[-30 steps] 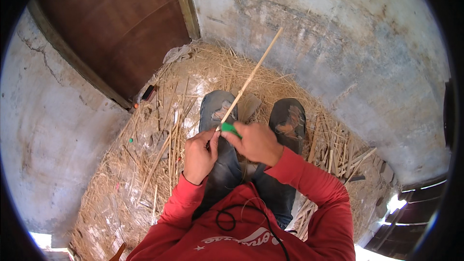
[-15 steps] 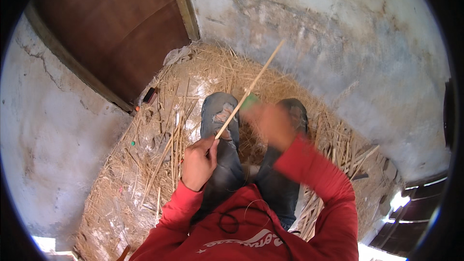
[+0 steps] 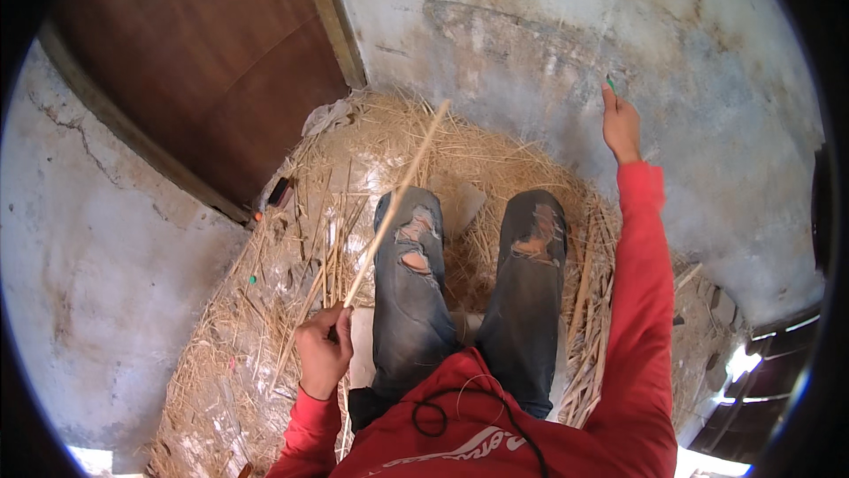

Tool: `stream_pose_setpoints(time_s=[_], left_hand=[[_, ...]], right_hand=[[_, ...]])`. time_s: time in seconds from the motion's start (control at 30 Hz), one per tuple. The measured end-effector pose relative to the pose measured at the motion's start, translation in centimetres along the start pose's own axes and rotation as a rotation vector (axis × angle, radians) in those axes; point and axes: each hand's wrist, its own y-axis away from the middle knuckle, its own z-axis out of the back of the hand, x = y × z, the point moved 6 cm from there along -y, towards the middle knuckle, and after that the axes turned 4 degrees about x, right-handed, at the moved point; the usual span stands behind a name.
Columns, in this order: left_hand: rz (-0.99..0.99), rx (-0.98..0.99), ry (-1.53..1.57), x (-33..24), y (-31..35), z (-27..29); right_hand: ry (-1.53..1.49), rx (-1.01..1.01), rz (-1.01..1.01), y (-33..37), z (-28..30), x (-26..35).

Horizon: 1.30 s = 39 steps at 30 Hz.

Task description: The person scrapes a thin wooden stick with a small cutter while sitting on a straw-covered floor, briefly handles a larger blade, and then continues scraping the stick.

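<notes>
My left hand, low beside my left thigh, pinches the near end of a long, pale bamboo-like strip. The strip slants up and away past my left knee, its far tip over the straw-covered floor. Stretched far out to the right, in front of the grey wall, my right hand is closed on a small green object. Only a bit of that object shows above the fingers, so its kind is unclear. The strip and my right hand are well apart.
Shavings and straw-like scraps cover the floor around my legs. More split strips lie right of my right leg. A brown door stands at the far left, with a small dark object near its foot. Plastered walls close in.
My right hand has swung from beside the strip out to the far right, with the green object in it. My left hand and the strip have shifted left and nearer me.
</notes>
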Motion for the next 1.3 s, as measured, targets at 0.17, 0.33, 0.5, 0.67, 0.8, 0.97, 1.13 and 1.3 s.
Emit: stream_pose_setpoints(time_s=[0.17,0.33,0.5,0.67,0.8,0.97,1.13,1.3], left_hand=[[-0.007,-0.03,0.057,-1.8,-3.0,-1.6],[-0.085,-0.031,0.118,-4.2,-4.4,-3.1],[-0.123,-0.078,0.084,-4.7,-4.4,-3.0],[-0.155,-0.117,0.044,-4.8,-4.5,-2.8],[-0.143,-0.078,0.021,-5.4,-5.1,-3.4],[-0.118,-0.001,0.27,-5.0,-7.3,-5.3],[0.195,0.325,0.895,-4.4,-10.0,-8.1],[0.381,0.563,1.11,-3.8,-11.7,-9.8]], right_hand=[[-0.206,0.381,0.188,7.3,-0.5,12.1],[-0.349,0.401,0.516,13.8,-3.0,20.1],[-0.345,0.368,0.641,13.5,-5.7,20.9],[-0.53,0.349,0.574,13.4,-6.6,21.1],[-0.487,0.453,0.484,13.0,-7.8,21.1],[-0.596,0.461,0.487,10.2,-9.3,20.2],[-0.657,0.397,0.434,6.6,-7.6,21.0],[-0.852,-0.175,0.261,-3.6,-4.9,14.0]])
